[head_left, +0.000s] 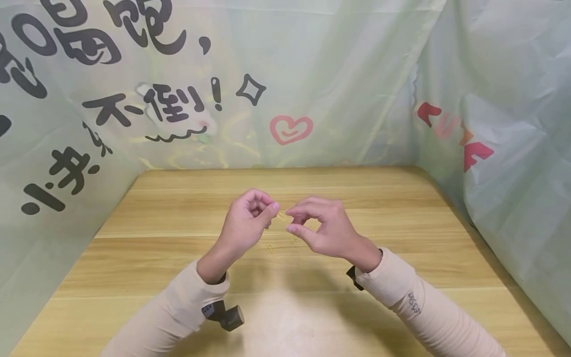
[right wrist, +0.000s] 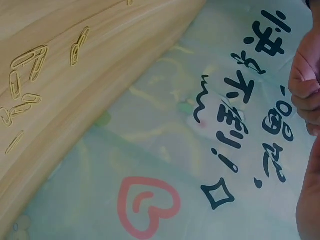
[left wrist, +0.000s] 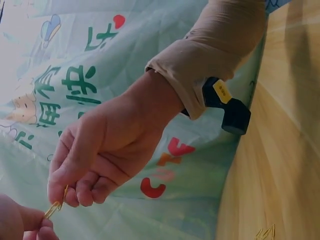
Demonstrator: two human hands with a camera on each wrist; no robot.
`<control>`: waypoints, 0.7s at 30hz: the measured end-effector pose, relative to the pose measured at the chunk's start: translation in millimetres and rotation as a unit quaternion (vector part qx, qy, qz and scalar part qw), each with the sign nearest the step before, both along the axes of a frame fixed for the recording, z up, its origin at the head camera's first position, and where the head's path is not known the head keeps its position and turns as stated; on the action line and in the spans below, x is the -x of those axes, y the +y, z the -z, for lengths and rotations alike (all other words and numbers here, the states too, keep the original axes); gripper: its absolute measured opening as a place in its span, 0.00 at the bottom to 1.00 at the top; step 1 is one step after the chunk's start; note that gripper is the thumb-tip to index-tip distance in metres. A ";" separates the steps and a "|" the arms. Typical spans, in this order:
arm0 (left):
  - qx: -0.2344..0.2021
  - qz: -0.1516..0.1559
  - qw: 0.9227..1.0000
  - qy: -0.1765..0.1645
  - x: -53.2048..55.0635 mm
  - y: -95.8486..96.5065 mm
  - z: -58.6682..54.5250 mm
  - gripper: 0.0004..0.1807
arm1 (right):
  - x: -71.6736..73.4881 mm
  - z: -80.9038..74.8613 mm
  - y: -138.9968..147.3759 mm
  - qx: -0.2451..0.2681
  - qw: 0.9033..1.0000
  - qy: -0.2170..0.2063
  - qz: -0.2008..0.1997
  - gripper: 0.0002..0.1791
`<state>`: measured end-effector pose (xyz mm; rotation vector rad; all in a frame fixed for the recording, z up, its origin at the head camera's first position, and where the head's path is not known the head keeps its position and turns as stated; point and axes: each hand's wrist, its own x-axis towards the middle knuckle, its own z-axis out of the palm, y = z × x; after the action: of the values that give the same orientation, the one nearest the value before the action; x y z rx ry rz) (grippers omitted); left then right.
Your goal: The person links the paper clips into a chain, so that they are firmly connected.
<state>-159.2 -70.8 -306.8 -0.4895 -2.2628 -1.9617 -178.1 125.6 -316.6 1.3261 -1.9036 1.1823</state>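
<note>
Above the table, thumb and fingers of my left hand (head_left: 247, 218) pinch a small yellow paper clip (head_left: 281, 215). My right hand (head_left: 327, 225) faces it from close by, its fingers loosely bent and the thumb tip apart from the index finger. In the left wrist view, two pieces of paper clip (left wrist: 52, 209) show between the two hands, one right at the right fingertips. The left hand (left wrist: 17, 220) is cut off by the frame's edge there. Several more paper clips (right wrist: 38, 62) lie scattered on the wood beneath the hands.
The light wooden table (head_left: 178, 297) has a rounded far edge. Pale green printed sheets (head_left: 334, 99) hang behind it and along its sides. Each wrist wears a dark device, such as the one under the left sleeve (head_left: 165, 310).
</note>
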 end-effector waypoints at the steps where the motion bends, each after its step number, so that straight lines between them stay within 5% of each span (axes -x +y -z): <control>1: -0.002 -0.005 1.000 -0.005 -0.1 0.6 -0.5 0.05 | 0.3 0.3 -0.7 -0.001 1.000 0.011 0.003 0.06; 4: -0.004 -0.010 1.000 -0.008 -0.5 2.1 -1.4 0.05 | 0.8 0.6 -3.0 -0.005 0.999 0.041 0.024 0.04; 9: -0.003 -0.016 1.000 -0.015 0.2 4.5 -1.5 0.05 | 1.3 3.5 -5.1 -0.037 0.989 0.120 0.075 0.16; 16: -0.052 0.003 0.998 -0.042 3.2 9.7 0.1 0.07 | 4.6 6.4 -7.3 -0.078 0.944 0.281 0.157 0.16; 19: -0.084 0.028 0.994 -0.057 3.1 10.8 1.1 0.08 | 6.3 9.0 -7.7 -0.075 0.941 0.285 0.167 0.15; 21: -0.085 0.039 0.994 -0.057 2.7 10.9 1.8 0.08 | 7.7 11.2 -7.9 -0.064 0.949 0.262 0.162 0.15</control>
<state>-161.9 -59.9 -308.6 -0.4647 -2.1428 -2.2509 -185.8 117.7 -327.9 1.1822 -1.7270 0.4865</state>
